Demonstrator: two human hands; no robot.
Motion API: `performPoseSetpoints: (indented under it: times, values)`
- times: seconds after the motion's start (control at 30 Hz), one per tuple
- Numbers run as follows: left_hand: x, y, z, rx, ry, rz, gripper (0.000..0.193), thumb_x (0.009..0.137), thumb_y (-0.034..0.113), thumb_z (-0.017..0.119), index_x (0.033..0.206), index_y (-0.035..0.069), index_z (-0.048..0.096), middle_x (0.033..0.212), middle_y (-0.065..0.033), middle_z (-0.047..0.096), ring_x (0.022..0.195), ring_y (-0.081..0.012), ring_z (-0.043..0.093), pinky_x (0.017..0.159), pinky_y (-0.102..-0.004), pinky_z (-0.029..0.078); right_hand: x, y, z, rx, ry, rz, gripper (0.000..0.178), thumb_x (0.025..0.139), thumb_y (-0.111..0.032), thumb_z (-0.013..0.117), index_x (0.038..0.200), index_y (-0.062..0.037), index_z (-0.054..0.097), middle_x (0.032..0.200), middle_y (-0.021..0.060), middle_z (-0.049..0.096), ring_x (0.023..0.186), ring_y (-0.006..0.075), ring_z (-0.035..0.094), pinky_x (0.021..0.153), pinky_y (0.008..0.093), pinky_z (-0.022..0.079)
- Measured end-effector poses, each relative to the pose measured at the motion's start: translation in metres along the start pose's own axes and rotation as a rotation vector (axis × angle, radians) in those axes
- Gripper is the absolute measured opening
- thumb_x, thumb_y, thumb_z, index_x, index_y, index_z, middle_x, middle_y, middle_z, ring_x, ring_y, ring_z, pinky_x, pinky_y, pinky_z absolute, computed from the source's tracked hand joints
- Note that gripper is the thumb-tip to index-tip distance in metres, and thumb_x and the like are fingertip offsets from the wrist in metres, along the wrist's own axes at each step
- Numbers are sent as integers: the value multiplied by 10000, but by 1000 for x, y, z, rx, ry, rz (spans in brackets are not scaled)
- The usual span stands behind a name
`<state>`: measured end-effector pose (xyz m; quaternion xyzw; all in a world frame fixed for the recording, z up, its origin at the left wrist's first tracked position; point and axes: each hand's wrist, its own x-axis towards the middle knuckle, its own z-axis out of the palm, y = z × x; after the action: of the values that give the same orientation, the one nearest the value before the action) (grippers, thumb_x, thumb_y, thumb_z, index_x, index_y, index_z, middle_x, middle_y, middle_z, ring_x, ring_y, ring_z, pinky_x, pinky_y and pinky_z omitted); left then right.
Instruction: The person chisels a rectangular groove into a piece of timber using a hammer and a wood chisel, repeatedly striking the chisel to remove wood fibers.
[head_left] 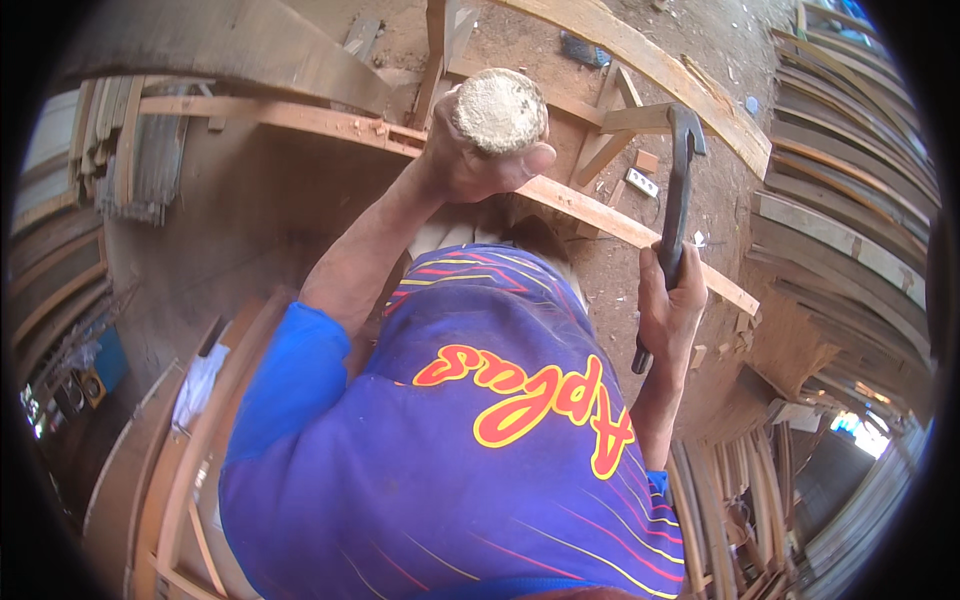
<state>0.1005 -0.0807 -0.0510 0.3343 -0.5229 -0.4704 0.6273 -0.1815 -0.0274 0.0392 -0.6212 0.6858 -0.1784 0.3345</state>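
Observation:
My left hand (470, 170) is wrapped round a thick round piece of wood (500, 112), whose pale, rough, worn end faces up. The hand hides how far the piece reaches below. To the right, my right hand (672, 295) grips a dark hammer-like tool (678, 190) around the middle of its shaft. Its curved, hooked head points away from me, and the butt shows below my fingers. The two held things are well apart. Beneath both hands runs a long narrow wooden strip (600, 213), partly covered by my left forearm.
A wooden frame of boards (650, 60) stands beyond my hands. On the dirt floor lies a white power strip (641, 182). Stacked planks (840, 235) line the right side; more boards (130, 150) lean at the left. A wide panel (230, 45) juts in at upper left.

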Motion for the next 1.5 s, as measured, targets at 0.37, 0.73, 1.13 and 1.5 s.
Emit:
performPoseSetpoints:
  times: [0.37,0.73,1.13,1.5]
  values:
    - [-2,-8,-36,61,-217,-56,105,785,106,748,823,42,674,719,-65,651,663,-212,633,671,-353,525,-45,-58,48,107,207,105,157,941,-124,692,1035,-34,604,698,-6,543,622,69,501,578,260,425]
    - [0,-19,-46,-107,-177,-26,135,814,104,764,868,18,676,745,-16,646,667,-108,591,666,-300,519,-61,-169,28,291,470,-337,115,991,-97,642,1056,-19,590,706,-12,545,544,33,483,486,182,384]
    - [3,-10,-33,-185,-302,-73,218,812,84,767,1008,16,698,906,-45,726,801,-109,651,733,-286,551,-69,-199,-14,-273,646,-578,103,924,-56,593,1022,-31,612,749,37,578,548,95,504,500,214,421]
    - [10,-25,-44,175,-211,242,338,861,189,791,1119,21,651,815,-21,670,767,-122,634,685,-324,532,-51,-173,57,-619,41,-182,161,940,-83,663,1023,-6,548,680,173,584,594,363,599,579,423,489]
